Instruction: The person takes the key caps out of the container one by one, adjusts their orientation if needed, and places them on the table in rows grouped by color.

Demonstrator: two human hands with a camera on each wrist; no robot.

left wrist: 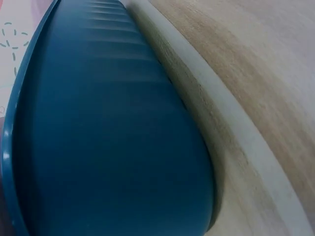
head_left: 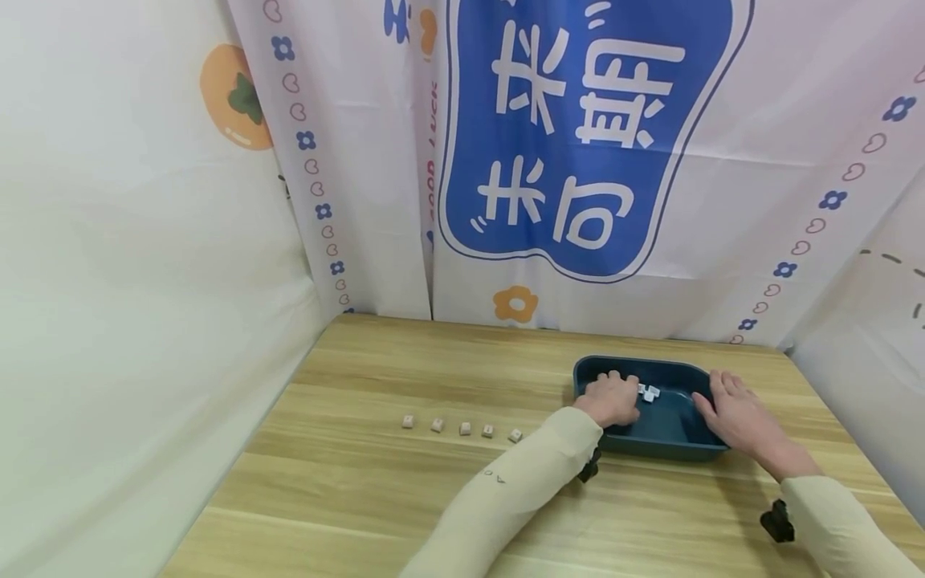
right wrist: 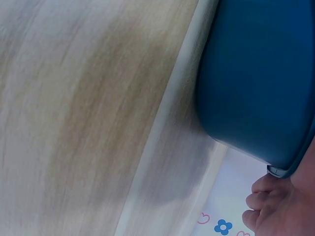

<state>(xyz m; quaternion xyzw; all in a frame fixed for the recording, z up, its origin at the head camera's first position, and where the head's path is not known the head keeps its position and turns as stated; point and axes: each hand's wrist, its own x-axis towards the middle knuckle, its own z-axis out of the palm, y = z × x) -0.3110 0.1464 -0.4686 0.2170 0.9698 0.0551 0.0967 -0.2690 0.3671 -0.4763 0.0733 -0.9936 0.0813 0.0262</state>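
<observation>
A dark blue rectangular tray (head_left: 668, 449) sits on the table's right half; its outer wall fills much of both wrist views. My left hand (head_left: 609, 399) reaches over the tray's left end, fingers bent down inside it. Whether a thing is between those fingertips is hidden. Just right of that hand, several small white keycap-like pieces (head_left: 649, 394) lie together on the tray floor. My right hand (head_left: 740, 413) holds the tray's right end, thumb on the inner side and fingers outside, around the rim in the right wrist view.
Several small pale keycap-like pieces (head_left: 465, 429) stand in a spaced row on the wooden table (head_left: 347, 498), left of the tray. A printed cloth (head_left: 376, 185) hangs behind the table's back edge, with white cloth at both sides.
</observation>
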